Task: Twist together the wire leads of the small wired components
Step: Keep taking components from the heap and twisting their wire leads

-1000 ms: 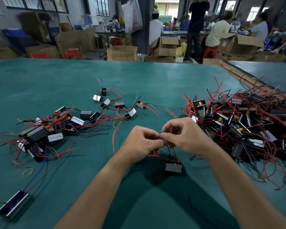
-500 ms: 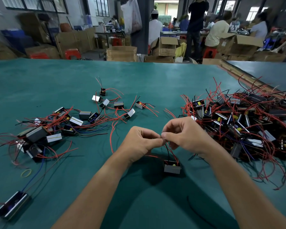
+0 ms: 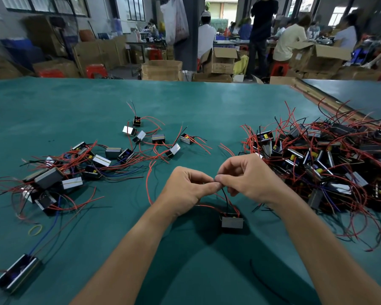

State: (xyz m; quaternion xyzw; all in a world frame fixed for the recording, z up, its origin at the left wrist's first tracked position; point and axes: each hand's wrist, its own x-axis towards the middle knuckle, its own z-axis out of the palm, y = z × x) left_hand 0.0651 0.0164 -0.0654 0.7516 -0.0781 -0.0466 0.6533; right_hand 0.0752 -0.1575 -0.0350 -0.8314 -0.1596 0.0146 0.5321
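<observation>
A small grey boxed component [image 3: 232, 221] hangs just under my hands, above the green table [image 3: 185, 102]. Its black and red wire leads [image 3: 225, 197] rise to my fingertips. My left hand [image 3: 188, 185] and my right hand [image 3: 249, 177] meet tip to tip, both pinching the ends of these leads between thumb and forefinger. The pinched ends are hidden by my fingers. A big heap of like components with red wires [image 3: 321, 159] lies to the right. A looser spread of components [image 3: 81, 166] lies to the left.
A yellow rubber band [image 3: 35, 229] and a long metal-cased unit [image 3: 18, 272] lie near left. A loose black wire [image 3: 266, 285] lies near right. A wooden strip [image 3: 330, 102] borders the table at far right. People and cardboard boxes stand beyond the far edge.
My hands stay together pinching the leads; my right fingers have shifted a little and opened slightly. The component below has barely moved.
</observation>
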